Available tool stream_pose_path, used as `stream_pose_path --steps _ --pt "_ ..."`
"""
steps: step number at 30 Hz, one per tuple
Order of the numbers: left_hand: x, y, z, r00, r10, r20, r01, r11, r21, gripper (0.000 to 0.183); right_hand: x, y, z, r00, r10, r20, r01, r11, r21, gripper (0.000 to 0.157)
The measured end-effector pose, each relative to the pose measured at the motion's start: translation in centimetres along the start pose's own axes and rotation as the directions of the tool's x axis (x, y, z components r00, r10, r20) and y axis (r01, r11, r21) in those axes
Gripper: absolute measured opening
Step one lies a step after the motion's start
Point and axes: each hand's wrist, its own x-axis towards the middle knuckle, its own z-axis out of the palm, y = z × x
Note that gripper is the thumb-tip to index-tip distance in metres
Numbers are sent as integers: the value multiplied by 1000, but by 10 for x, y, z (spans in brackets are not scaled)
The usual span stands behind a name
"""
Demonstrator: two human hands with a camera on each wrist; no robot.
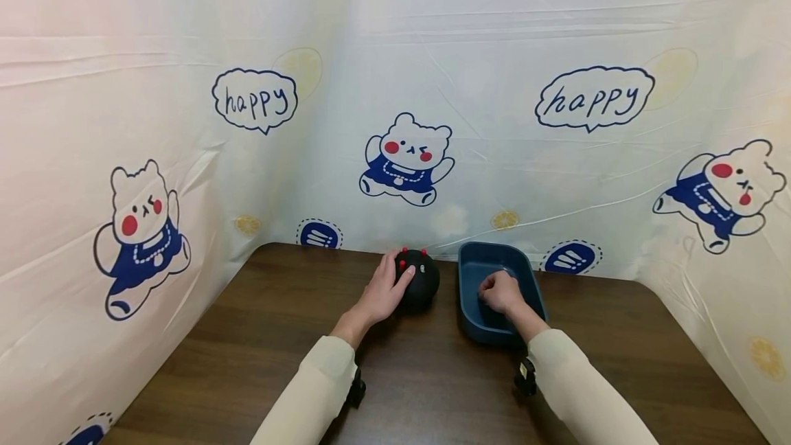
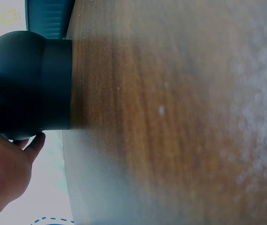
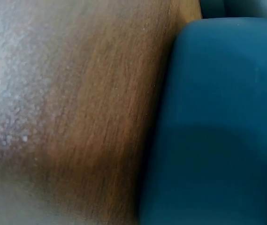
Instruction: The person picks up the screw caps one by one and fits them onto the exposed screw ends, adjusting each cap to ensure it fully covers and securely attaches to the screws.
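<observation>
A black ball-shaped object [image 1: 423,292] with a short cylindrical base stands on the table, with several small red knobs and one pale piece on its top. My left hand [image 1: 380,294] holds it from the left side, thumb across the front and fingers round the far side. To its right is a blue rectangular bin [image 1: 492,336]. My right hand [image 1: 502,291] reaches down inside the bin with bent fingers. I cannot tell whether a small thing is pinched there. In the right wrist view, the bin's outer wall [image 3: 217,117] hides this hand.
The brown wooden table [image 1: 426,390] extends toward me and to both sides. Behind it hangs a pale curtain [image 1: 494,177] printed with bears and lemon slices, close to the table's back edge. The bin's raised rim surrounds my right hand.
</observation>
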Motion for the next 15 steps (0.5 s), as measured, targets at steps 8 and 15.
stream_pose_path --steps 8,15 --pt "0 -2 1 1000 -15 9 15 1000 -6 74 1 -3 -2 999 10 48 -12 999 46 11" --pt "1 -2 1 1000 -26 13 26 1000 -15 77 -1 -8 -6 999 -7 47 3 996 87 11"
